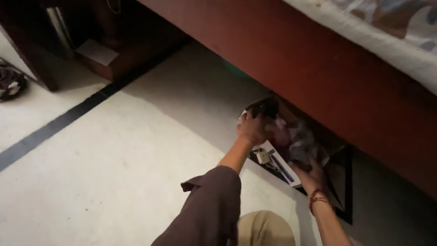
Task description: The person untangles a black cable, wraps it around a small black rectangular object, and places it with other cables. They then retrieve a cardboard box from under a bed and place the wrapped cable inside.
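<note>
A flat tray-like box [337,177] with a dark rim lies on the floor, half under a red-brown bed frame [318,68]. It holds a crumpled clear plastic bag [296,141], a white box with blue print [277,166] and a small white plug [263,157]. My left hand [251,129] reaches in at the far end and grips a dark object [265,108] with the bag's edge. My right hand [311,175], with a red thread band on the wrist, holds the near end of the plastic bag. What lies deeper under the bed is hidden in shadow.
The floor [136,150] is pale tile with a dark stripe [54,125]. A dark wooden cabinet [68,41] with a white sheet of paper [96,51] stands at the upper left. A dark patterned bundle [10,82] lies at the left edge. A pale mattress [387,32] tops the bed.
</note>
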